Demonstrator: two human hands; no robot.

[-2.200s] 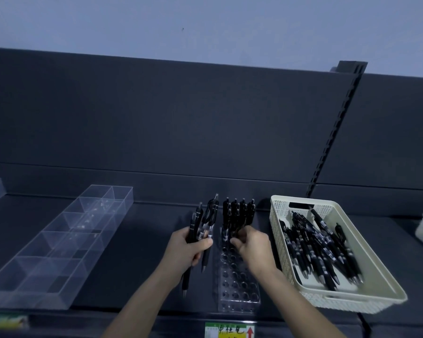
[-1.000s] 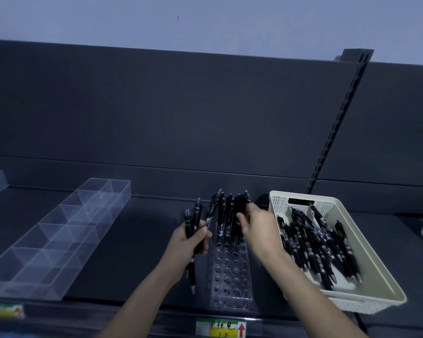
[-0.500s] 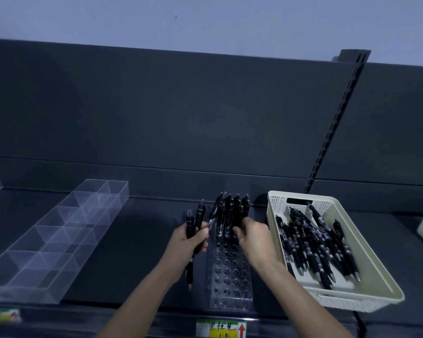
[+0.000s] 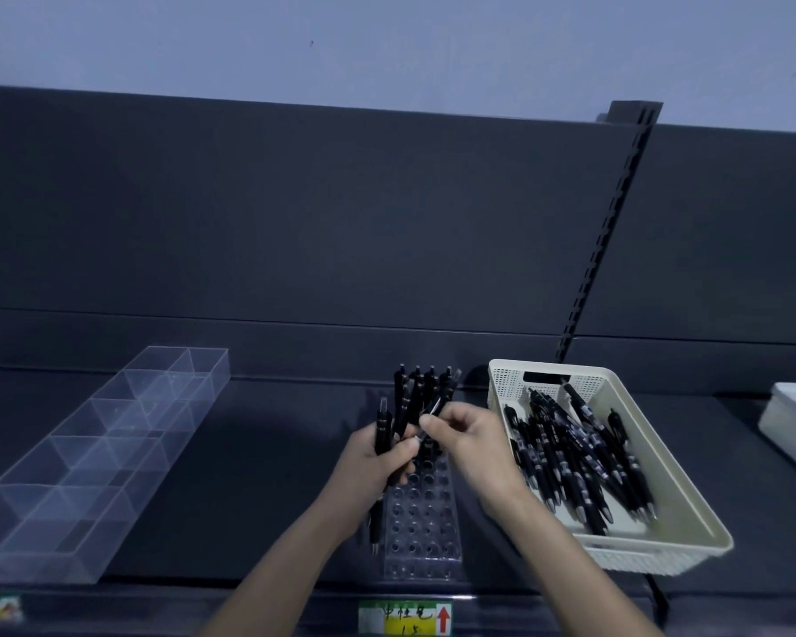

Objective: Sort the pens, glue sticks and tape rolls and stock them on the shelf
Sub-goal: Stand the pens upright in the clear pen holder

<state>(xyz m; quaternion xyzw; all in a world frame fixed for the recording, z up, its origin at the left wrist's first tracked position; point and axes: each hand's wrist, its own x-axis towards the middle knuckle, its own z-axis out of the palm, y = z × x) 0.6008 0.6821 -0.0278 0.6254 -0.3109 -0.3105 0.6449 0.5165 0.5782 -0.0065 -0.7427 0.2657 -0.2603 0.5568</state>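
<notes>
— Which view do you have, and what do your hands do in it?

— Only the head view. My left hand (image 4: 378,471) is closed around a bunch of pens (image 4: 382,427). They stand upright, and the tips come out below my palm. My right hand (image 4: 472,441) pinches a single pen (image 4: 434,412) between thumb and forefinger. This pen is tilted and sits just above the thumb of the left hand.

— And the other pens, where are they?

— Some standing pens (image 4: 421,386) are in the back row of a clear rack (image 4: 417,521) with many round holes, directly behind my fingers. More loose pens (image 4: 570,466) lie in a heap inside a cream basket (image 4: 655,452), just to the right of the rack.

— What else is on the shelf (image 4: 267,475)?

— A clear divided tray (image 4: 102,452) lies well to the left. A white box (image 4: 786,422) is at the right edge, partly cut off. Below the rack, on the front of the shelf, there is a yellow label (image 4: 407,617) with a red arrow.
</notes>
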